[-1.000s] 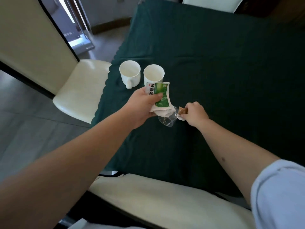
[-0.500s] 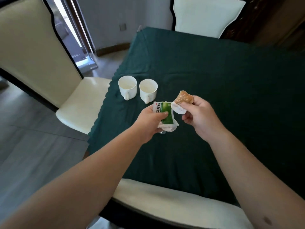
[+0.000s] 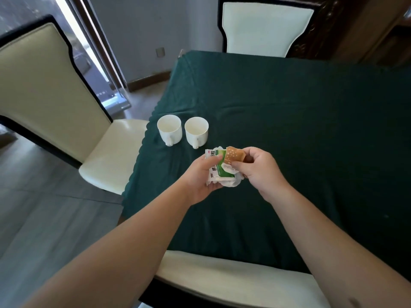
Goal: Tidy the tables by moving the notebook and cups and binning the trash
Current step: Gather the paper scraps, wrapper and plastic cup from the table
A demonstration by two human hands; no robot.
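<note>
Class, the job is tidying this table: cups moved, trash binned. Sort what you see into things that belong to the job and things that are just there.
Part of the job:
left cup
right cup
green-and-white sachet in left hand
orange wrapper in right hand

Just there:
green tablecloth
cream chairs

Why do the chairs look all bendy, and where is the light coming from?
Head view: the wide lens bends the edges, so the left chair leans and curves; daylight comes through the glass door at upper left, brightening the cups; the table's right side stays dark.
</note>
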